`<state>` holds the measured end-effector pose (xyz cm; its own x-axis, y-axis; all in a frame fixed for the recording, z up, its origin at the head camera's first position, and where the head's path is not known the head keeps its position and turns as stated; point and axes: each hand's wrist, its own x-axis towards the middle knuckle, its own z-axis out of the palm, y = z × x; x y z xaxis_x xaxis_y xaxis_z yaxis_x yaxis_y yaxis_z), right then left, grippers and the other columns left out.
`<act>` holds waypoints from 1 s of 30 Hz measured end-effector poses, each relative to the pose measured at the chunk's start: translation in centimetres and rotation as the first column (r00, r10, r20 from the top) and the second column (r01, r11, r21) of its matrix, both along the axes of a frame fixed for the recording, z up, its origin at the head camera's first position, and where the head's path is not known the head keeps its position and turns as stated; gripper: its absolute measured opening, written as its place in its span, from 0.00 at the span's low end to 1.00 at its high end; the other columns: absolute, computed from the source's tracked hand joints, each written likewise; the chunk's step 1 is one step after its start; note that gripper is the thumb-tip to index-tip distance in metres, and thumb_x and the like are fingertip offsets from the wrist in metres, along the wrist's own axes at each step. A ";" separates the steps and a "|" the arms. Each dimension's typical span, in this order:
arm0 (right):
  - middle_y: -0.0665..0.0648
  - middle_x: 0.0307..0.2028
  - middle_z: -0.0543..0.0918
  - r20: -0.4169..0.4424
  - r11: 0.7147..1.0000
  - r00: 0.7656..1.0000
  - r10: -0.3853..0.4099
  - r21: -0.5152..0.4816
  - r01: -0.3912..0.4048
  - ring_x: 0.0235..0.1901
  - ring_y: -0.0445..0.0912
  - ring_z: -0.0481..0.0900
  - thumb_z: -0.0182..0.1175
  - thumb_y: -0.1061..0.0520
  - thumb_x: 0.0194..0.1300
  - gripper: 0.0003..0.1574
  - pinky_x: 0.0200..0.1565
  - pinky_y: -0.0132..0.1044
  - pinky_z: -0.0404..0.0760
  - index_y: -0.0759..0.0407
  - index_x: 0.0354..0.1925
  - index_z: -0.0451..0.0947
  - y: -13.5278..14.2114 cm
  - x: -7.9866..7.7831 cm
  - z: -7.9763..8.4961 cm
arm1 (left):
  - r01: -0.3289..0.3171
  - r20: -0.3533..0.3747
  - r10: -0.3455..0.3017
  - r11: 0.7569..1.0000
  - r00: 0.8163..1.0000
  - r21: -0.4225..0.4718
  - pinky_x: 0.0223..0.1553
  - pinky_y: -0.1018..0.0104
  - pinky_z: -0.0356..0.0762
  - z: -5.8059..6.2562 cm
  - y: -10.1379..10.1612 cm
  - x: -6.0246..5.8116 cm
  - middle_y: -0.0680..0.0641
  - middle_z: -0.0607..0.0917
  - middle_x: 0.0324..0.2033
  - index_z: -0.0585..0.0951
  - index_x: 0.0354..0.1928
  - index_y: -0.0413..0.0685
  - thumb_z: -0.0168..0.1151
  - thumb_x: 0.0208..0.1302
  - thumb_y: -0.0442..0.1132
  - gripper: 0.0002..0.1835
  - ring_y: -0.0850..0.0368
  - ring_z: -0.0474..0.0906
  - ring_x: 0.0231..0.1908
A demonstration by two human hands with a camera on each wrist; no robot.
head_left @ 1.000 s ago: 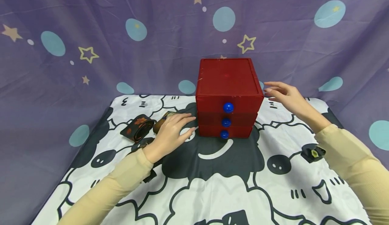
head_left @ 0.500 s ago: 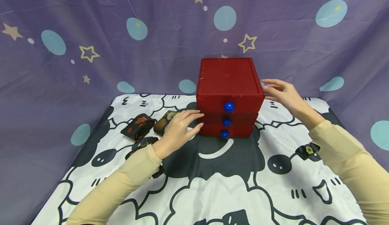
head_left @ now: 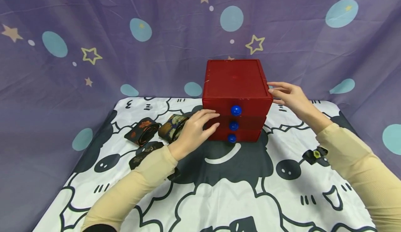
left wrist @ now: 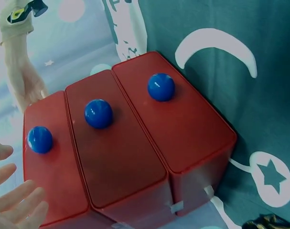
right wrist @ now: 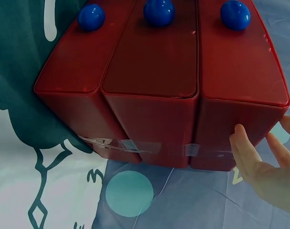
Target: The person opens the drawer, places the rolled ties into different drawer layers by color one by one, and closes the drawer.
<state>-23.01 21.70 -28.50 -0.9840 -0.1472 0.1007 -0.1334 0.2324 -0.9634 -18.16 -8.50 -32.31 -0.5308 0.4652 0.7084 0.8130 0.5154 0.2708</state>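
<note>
One red three-drawer cabinet (head_left: 235, 80), upright on the printed cloth (head_left: 225, 200), three blue knobs (head_left: 236, 110) facing you. Your left hand (head_left: 194, 129): fingers spread, before the cabinet's left front. Your right hand (head_left: 292, 98): fingers apart, loosely extended, at its right side. Contact by either: cannot tell. Left of the cabinet: one orange-flowered dark roll (head_left: 142, 132), one gold-patterned roll (head_left: 172, 127), just beside each other.
</note>
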 end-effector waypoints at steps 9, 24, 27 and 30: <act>0.46 0.38 0.76 0.031 1.000 1.000 0.000 0.024 -0.001 0.36 0.34 0.78 0.56 0.51 0.59 0.34 0.39 0.29 0.77 0.65 0.60 0.62 0.0 0.0 0.2 | 0.007 0.010 -0.007 0.999 1.000 0.034 0.42 0.70 0.74 -0.1 1.9 -0.3 0.44 0.77 0.41 0.79 0.42 0.39 0.63 0.52 0.34 0.14 0.56 0.74 0.42; 0.46 0.35 0.78 0.077 0.997 0.997 0.008 -0.075 -0.002 0.35 0.35 0.78 0.58 0.53 0.57 0.36 0.38 0.29 0.77 0.67 0.60 0.61 0.0 0.0 0.2 | -0.028 0.055 0.025 0.998 0.998 0.060 0.39 0.74 0.74 -0.2 4.5 -1.0 0.44 0.74 0.41 0.77 0.45 0.38 0.64 0.52 0.34 0.17 0.57 0.75 0.38; 0.46 0.35 0.78 0.077 0.997 0.997 0.008 -0.077 -0.002 0.35 0.35 0.78 0.58 0.53 0.57 0.36 0.37 0.29 0.77 0.67 0.60 0.61 -0.1 0.0 0.2 | -0.039 0.060 0.035 0.998 0.998 0.057 0.38 0.75 0.74 -0.2 4.9 -1.1 0.43 0.74 0.41 0.77 0.45 0.37 0.64 0.52 0.34 0.17 0.56 0.75 0.37; 0.45 0.36 0.77 0.074 0.998 0.997 0.006 -0.061 -0.002 0.36 0.35 0.78 0.58 0.52 0.58 0.36 0.38 0.29 0.77 0.66 0.60 0.61 -0.1 0.0 0.2 | -0.051 0.058 0.049 0.998 0.997 0.048 0.39 0.76 0.74 -0.1 5.2 -1.1 0.43 0.73 0.41 0.77 0.45 0.37 0.64 0.51 0.34 0.17 0.56 0.75 0.37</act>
